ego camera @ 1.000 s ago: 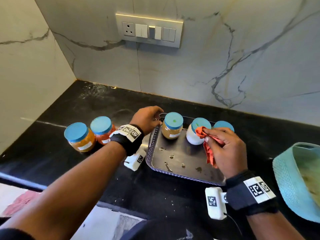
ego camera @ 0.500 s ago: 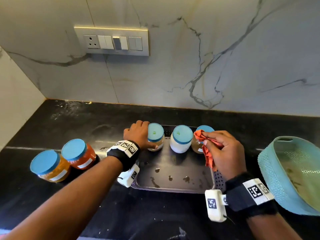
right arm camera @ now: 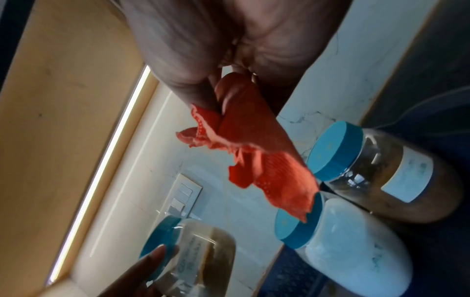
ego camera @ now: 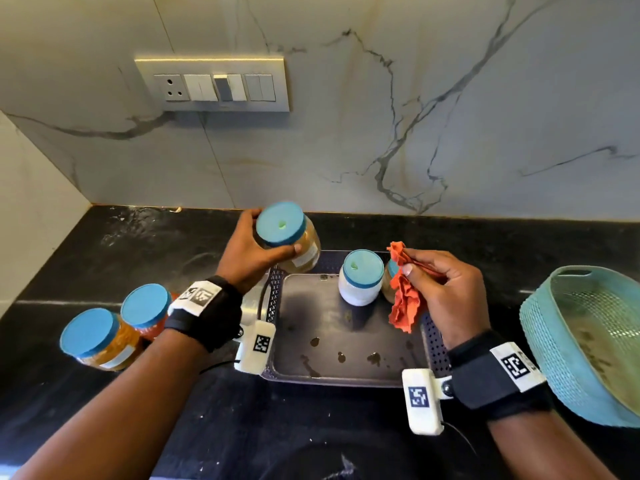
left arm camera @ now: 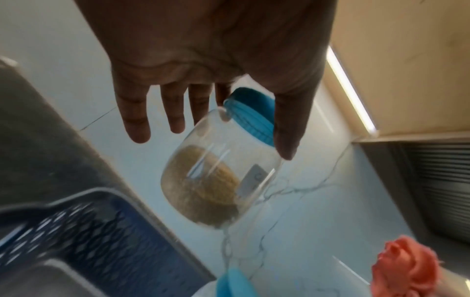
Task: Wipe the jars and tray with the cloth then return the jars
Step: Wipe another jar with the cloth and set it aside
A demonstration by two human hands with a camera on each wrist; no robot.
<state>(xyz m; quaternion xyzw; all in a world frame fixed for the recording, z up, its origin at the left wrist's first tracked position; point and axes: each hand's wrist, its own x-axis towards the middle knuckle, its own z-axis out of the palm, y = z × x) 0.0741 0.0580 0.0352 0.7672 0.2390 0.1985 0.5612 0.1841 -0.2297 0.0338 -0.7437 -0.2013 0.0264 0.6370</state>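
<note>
The left hand [ego camera: 249, 251] grips a jar of tan powder [ego camera: 301, 247] by its blue lid, thumb on one side and fingers on the other, and holds it in the air, tilted, above the far left corner of the tray [ego camera: 346, 375]. In the left wrist view the same jar [left arm camera: 216, 180] hangs below the fingers [left arm camera: 134, 120], with a small label on its side and the powder lying in the lower part of the glass.

The right hand [ego camera: 446, 292] pinches a crumpled orange cloth [ego camera: 403, 299] between thumb and fingers and holds it up over the right side of the tray; part of the cloth hangs down from the hand. In the right wrist view the cloth [right arm camera: 254, 152] droops just in front of two jars.

These two jars stand on the far part of the tray: a white-filled jar [ego camera: 360, 278] and, just beside it on the right, a brown-filled jar [ego camera: 389, 282], mostly hidden behind the cloth in the head view. The tray is metal with perforated sides, and dark spots lie on its floor near the front edge.

On the black counter [ego camera: 138, 237], left of the tray, stand two more blue-lidded jars close together: a yellow-filled jar [ego camera: 100, 341] and a red-filled jar [ego camera: 145, 313]. A teal basket [ego camera: 554, 341] sits on the counter to the right of the tray. A switch panel [ego camera: 211, 84] is set in the marble wall behind.
</note>
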